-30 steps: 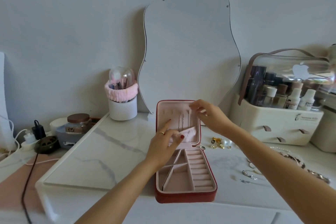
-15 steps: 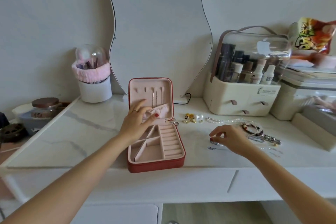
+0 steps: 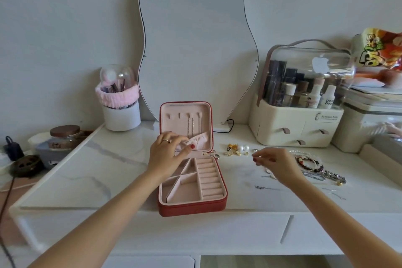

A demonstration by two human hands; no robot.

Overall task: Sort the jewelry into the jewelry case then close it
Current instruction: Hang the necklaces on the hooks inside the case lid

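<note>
The left hand (image 3: pixel 168 154) is pinching open the lid pocket (image 3: pixel 195 140) of the jewelry case (image 3: pixel 191 180), which is sitting open on the tabletop (image 3: pixel 97 169); the right hand (image 3: pixel 275 164) is pinching something small, perhaps a thin chain, too fine to tell, risking snagging the bracelets (image 3: pixel 313 165) beside it.

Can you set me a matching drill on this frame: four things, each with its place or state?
Things:
1. case
2. left hand
3. pearl earrings
4. bracelets

Places or states:
A. loose on the table just right of the lid
B. open, lid upright
C. piled beyond the right hand
D. on the lid's pocket

Pairs: 1-B, 2-D, 3-A, 4-C
</note>
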